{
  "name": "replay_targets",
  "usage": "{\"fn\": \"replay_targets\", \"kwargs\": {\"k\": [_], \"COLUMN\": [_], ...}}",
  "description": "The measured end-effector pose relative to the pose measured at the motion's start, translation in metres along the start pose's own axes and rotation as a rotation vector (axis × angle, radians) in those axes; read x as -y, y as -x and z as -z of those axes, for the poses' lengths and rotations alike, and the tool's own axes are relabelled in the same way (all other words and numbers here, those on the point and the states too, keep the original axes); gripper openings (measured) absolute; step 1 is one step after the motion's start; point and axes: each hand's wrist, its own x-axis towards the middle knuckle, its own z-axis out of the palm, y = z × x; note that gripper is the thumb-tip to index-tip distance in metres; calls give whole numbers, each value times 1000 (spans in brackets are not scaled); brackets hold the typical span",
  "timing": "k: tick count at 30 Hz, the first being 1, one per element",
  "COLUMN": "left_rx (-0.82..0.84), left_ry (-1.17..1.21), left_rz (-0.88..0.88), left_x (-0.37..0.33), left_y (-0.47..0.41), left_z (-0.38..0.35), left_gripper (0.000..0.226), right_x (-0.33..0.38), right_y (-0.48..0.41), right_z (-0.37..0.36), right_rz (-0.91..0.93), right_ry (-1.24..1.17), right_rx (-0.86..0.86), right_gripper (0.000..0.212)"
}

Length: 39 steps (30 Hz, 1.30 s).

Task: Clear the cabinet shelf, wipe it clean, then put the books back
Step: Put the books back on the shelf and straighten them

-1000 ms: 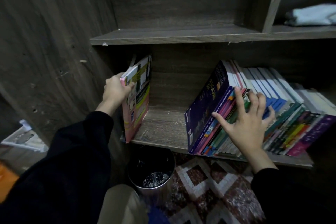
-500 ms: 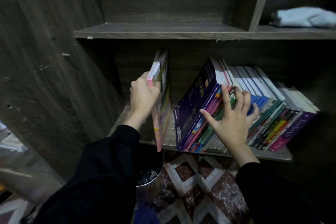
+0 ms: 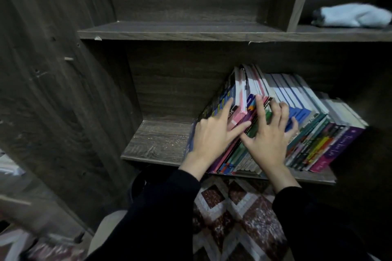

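Observation:
Several books lean to the right in a row on the lower cabinet shelf. A pink-edged book lies against the left end of the row. My left hand presses flat on its cover with fingers spread. My right hand rests on the spines beside it, fingers slightly bent over the book tops. The left part of the shelf is bare wood with specks of dust.
A light cloth lies on the upper shelf at the right. The cabinet's side wall stands at the left. A patterned rug covers the floor below, and a dark bin sits under the shelf edge.
My left hand has carried the pink-edged book from the left side of the shelf to the right and laid it against the row. My right hand stayed on the spines.

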Motion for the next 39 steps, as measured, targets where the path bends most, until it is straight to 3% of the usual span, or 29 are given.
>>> {"fn": "replay_targets", "kwargs": {"k": [2,7,13,24,32,39], "left_rx": [-4,245,353,348,271,245], "left_ry": [128,405,428,306,175,348], "left_rz": [-16,39,144,248,200,263], "left_x": [13,64,92,80,76,98], "left_y": [15,45,37,12,31,70], "left_z": [-5,-32,-34,-35,-42,-42], "left_gripper": [79,82,92,99,75,52], "right_x": [0,-2,-2,1,22,45], "right_y": [0,-1,-1,0,22,72], "right_z": [-1,-5,-6,-6,-9,-28], "right_rz": [4,-5,-10,-22,-87,-88], "right_ry": [2,-21,-24,-40,-53,-133], "right_rx": [6,12,7,-30,-56,73], "right_gripper": [86,87,86,85,85,79]}}
